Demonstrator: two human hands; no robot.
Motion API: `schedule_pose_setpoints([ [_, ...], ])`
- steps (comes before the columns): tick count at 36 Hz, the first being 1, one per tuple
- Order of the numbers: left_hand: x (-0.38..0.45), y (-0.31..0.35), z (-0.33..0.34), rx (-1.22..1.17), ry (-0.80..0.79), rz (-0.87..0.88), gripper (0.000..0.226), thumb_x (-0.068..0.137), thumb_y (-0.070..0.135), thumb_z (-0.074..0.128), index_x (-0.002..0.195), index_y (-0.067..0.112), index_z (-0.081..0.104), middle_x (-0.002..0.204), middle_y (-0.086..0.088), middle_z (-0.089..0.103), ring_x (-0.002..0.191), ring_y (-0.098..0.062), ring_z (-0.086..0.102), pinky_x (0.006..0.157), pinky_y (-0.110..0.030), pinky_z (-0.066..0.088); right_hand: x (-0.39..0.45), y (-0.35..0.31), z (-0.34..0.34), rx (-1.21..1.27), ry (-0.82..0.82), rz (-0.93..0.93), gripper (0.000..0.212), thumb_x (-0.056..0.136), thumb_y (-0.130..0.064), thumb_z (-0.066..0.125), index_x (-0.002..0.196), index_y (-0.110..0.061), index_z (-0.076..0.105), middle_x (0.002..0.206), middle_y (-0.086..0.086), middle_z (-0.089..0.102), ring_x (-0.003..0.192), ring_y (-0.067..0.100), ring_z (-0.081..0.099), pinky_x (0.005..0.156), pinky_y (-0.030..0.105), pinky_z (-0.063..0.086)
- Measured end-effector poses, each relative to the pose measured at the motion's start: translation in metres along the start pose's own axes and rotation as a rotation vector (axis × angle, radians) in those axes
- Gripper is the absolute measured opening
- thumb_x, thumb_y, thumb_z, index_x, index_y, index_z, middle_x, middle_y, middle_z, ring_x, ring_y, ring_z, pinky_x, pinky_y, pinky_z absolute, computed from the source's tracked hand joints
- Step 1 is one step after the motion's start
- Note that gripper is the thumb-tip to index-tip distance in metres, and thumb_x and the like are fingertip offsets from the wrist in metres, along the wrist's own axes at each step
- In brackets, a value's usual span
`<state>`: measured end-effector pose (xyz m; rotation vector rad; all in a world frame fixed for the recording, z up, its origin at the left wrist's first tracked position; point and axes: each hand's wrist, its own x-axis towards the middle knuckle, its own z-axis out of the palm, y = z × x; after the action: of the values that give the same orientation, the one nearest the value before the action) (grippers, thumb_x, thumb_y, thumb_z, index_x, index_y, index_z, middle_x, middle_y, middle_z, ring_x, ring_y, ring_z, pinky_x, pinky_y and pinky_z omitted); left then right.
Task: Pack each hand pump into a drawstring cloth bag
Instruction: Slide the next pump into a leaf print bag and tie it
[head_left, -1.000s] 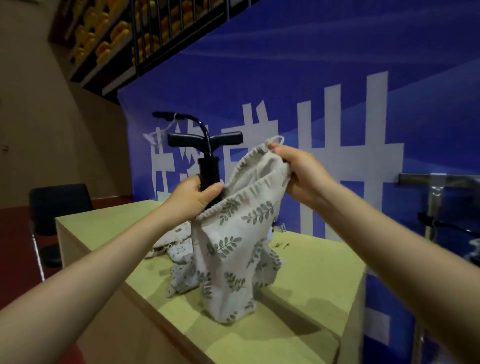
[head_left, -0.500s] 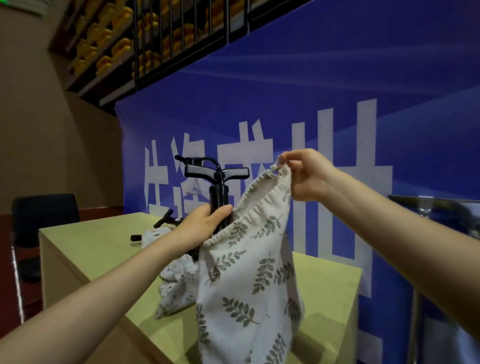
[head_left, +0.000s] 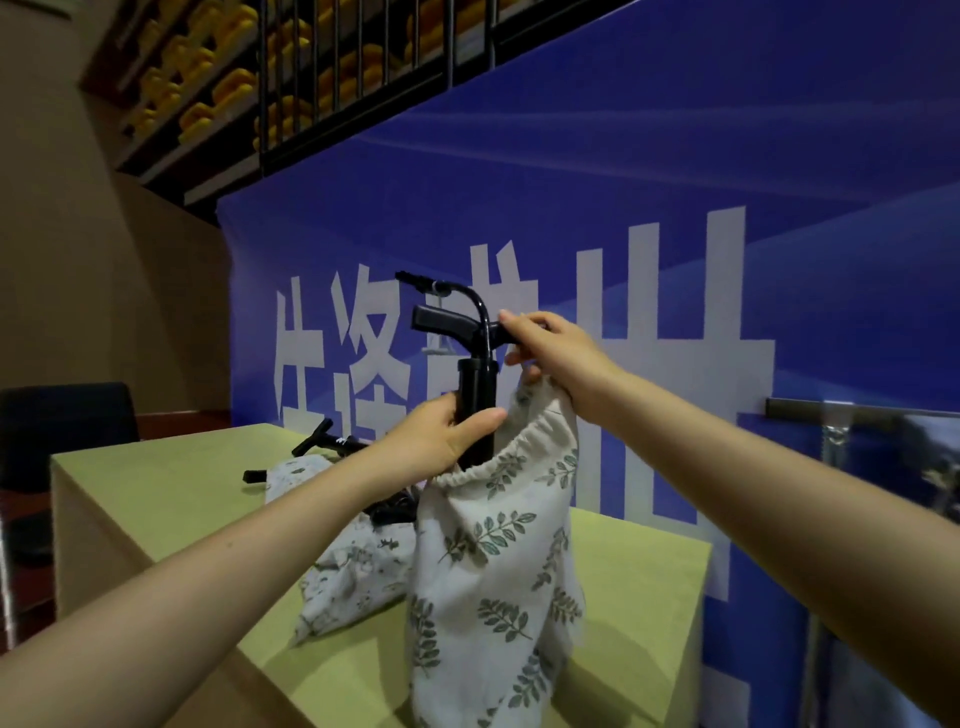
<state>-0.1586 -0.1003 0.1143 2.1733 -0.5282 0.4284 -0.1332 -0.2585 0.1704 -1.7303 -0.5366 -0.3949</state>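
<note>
A black hand pump stands upright, its lower part inside a white drawstring cloth bag printed with green leaves. My left hand grips the pump's barrel together with the near rim of the bag. My right hand rests on the right side of the T-handle and pinches the far rim of the bag. The handle and curved hose stick out above the bag's mouth. Another black pump lies on the table behind, partly covered by more leaf-print bags.
The yellow-green table has its right edge close to the bag. A blue banner with white characters stands behind. A black chair is at the left, a metal stand at the right.
My right hand has dropped from holding the bag's rim high and now sits on the pump's handle. The bag's mouth has sunk lower around the barrel. The view shifted slightly.
</note>
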Motion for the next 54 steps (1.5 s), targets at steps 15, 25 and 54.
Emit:
schedule_pose_setpoints([
  [15, -0.037, -0.037, 0.002, -0.107, 0.089, -0.181, 0.022, 0.083, 0.031, 0.073, 0.088, 0.010, 0.067, 0.077, 0.000, 0.065, 0.071, -0.011, 0.058, 0.066, -0.023, 0.049, -0.007, 0.029, 0.001, 0.318, 0.268, -0.160, 0.012, 0.092, -0.028, 0.063, 0.091, -0.018, 0.057, 0.084, 0.004, 0.056, 0.068, 0.014, 0.049, 0.067, 0.031, 0.047],
  [25, -0.046, -0.033, -0.013, 0.019, 0.115, -0.299, 0.048, 0.076, 0.056, 0.071, 0.058, 0.015, 0.052, 0.048, 0.002, 0.049, 0.045, -0.013, 0.047, 0.047, -0.021, 0.041, -0.004, 0.030, 0.009, 0.257, 0.303, -0.205, 0.012, 0.092, -0.031, 0.063, 0.093, -0.020, 0.058, 0.082, 0.000, 0.056, 0.071, 0.012, 0.051, 0.069, 0.029, 0.046],
  [54, -0.072, -0.020, -0.009, -0.915, 0.182, -0.182, 0.024, 0.091, 0.024, 0.061, 0.102, 0.005, 0.070, 0.093, -0.011, 0.073, 0.084, -0.020, 0.069, 0.071, -0.024, 0.056, -0.015, 0.010, 0.032, 0.201, 0.280, -0.333, 0.011, 0.094, -0.029, 0.061, 0.090, -0.021, 0.054, 0.082, -0.003, 0.055, 0.067, 0.009, 0.048, 0.061, 0.025, 0.043],
])
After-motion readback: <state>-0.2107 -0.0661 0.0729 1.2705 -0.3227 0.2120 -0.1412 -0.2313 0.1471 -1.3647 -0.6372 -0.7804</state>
